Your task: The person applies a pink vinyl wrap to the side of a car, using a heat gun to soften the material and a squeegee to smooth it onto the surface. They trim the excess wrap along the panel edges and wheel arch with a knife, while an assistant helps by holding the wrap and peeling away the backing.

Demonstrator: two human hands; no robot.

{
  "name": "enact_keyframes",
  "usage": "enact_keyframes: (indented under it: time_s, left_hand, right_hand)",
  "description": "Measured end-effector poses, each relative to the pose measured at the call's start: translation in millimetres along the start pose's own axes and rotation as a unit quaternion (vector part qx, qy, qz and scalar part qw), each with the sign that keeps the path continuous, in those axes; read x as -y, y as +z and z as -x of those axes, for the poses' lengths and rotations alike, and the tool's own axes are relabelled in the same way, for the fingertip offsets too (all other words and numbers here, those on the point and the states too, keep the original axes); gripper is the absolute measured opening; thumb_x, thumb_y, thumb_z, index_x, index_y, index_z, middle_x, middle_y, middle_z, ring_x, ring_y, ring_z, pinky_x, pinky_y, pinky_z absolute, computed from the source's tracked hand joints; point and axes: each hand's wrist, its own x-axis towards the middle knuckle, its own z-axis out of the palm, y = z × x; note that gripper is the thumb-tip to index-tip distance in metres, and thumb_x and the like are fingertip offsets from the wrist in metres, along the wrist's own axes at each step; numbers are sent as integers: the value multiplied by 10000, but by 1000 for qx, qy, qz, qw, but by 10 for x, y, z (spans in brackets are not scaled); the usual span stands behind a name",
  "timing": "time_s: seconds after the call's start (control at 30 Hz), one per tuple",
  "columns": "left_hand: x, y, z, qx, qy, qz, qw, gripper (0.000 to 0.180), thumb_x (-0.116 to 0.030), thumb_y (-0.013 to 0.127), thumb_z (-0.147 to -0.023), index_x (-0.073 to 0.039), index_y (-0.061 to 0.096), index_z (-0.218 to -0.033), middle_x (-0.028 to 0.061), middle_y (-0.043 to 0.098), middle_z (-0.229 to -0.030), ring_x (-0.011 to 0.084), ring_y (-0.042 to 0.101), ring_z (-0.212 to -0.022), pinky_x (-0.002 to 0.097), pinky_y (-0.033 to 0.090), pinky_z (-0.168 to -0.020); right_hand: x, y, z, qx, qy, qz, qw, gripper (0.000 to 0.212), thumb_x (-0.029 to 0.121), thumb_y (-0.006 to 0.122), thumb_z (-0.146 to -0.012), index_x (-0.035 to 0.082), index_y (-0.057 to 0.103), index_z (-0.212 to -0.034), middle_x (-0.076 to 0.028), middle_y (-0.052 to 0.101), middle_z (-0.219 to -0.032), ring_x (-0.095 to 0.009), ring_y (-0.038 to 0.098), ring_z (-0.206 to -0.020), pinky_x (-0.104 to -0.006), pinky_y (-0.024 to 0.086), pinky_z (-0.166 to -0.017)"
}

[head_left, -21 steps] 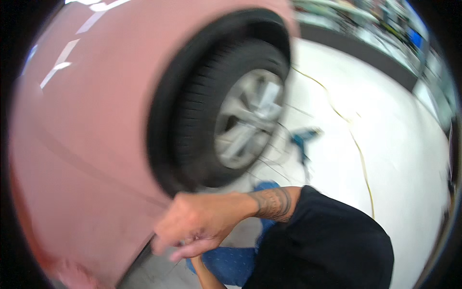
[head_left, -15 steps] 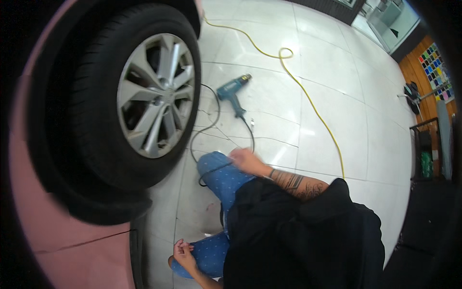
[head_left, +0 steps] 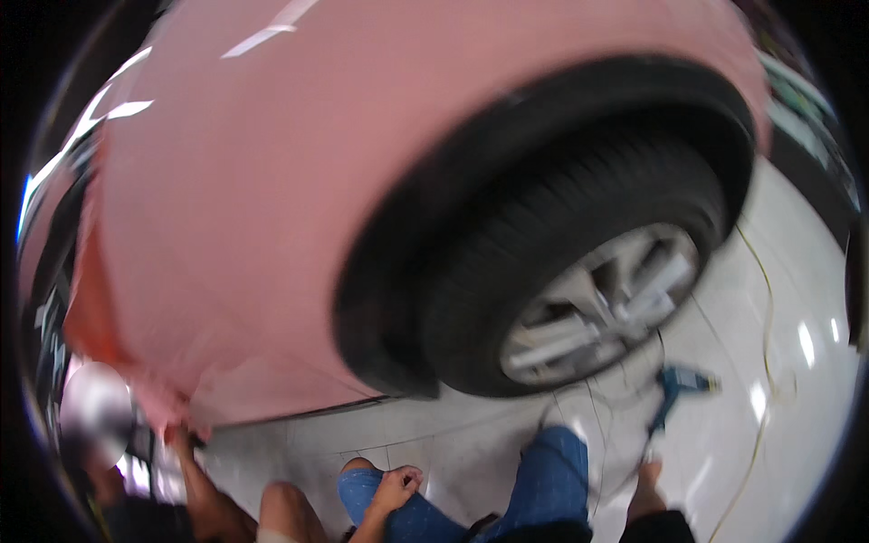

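My left hand [head_left: 398, 486] rests over my left knee with its fingers curled in; whatever they hold, if anything, is hidden. My right hand [head_left: 650, 474] is low on the right, smeared by motion. It is right beside the dark cord of a teal heat gun [head_left: 674, 387], just below its handle. Whether my fingers grip the cord cannot be made out. The heat gun lies on the floor beside the car wheel [head_left: 597, 312], its nozzle pointing right. Above my knees spreads the car's pink-covered side panel [head_left: 272, 199].
At the left another person's hand [head_left: 178, 436] grips a loose pink sheet edge [head_left: 158, 403]; their bare knee [head_left: 288, 509] is beside mine. A yellow cable [head_left: 763, 434] runs over the pale tiled floor [head_left: 806, 281] at the right. Black trim [head_left: 362, 299] borders the wheel arch.
My view has swung left, so the wheel and heat gun now appear farther right. The pink panel and the other person have come into sight. My left hand stays near my knee.
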Motion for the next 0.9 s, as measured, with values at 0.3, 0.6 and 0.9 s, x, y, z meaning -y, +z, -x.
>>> enact_keyframes:
  time_s: [0.3, 0.6, 0.9]
  left_hand:
    - [105, 350, 352, -55, 48, 19, 997, 287, -248, 623, -849, -19, 647, -1021, 132, 682, -833, 246, 668, -777, 335, 517, -727]
    - [273, 278, 33, -74, 164, 79, 981, 283, -242, 631, -836, -4, 643, -988, 176, 677, -861, 308, 666, -812, 371, 520, -743]
    - [788, 408, -129, -116, 172, 81, 975, 275, -259, 669, -806, -34, 677, -965, 143, 688, -846, 266, 670, -787, 346, 516, -735]
  right_hand:
    - [-378, -1365, 440, -62, -87, -63, 992, 237, 225, 592, -863, 16, 620, -972, -140, 620, -822, -237, 576, -762, -353, 472, -660]
    - [3529, -3690, 2729, 127, -479, -617, 611, 433, 114, 592, -888, -59, 450, -1259, -70, 543, -1159, -117, 548, -962, -256, 468, -840]
    - [6912, -4308, 6026, 255, -751, -472, 385, 211, 118, 570, -919, -32, 600, -1064, -114, 642, -957, -169, 617, -851, -269, 517, -754]
